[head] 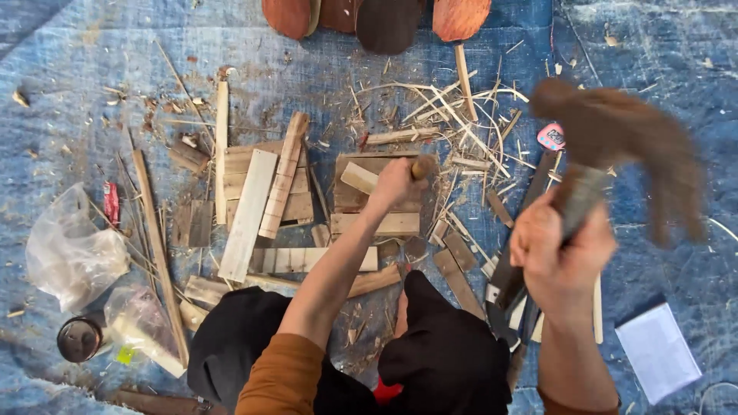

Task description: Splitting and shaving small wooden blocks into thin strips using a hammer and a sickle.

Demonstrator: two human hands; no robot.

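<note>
My right hand (pixel 561 257) grips the handle of a rusty brown claw hammer (pixel 615 131), raised high and blurred at the right. My left hand (pixel 396 183) reaches forward and pinches a small wooden piece (pixel 421 167) upright on a low stack of wooden slats (pixel 377 223) in the middle. Around the stack lie several loose wood strips and curled shavings (pixel 453 100).
A blue tarp (pixel 77 46) covers the ground. Flat planks (pixel 247 204) lie left of the stack. Clear plastic bags (pixel 69 253) and a dark round tin (pixel 79 339) sit at the left. A white paper pad (pixel 657 352) lies at the right; someone's brown sandals (pixel 377 19) show at the top.
</note>
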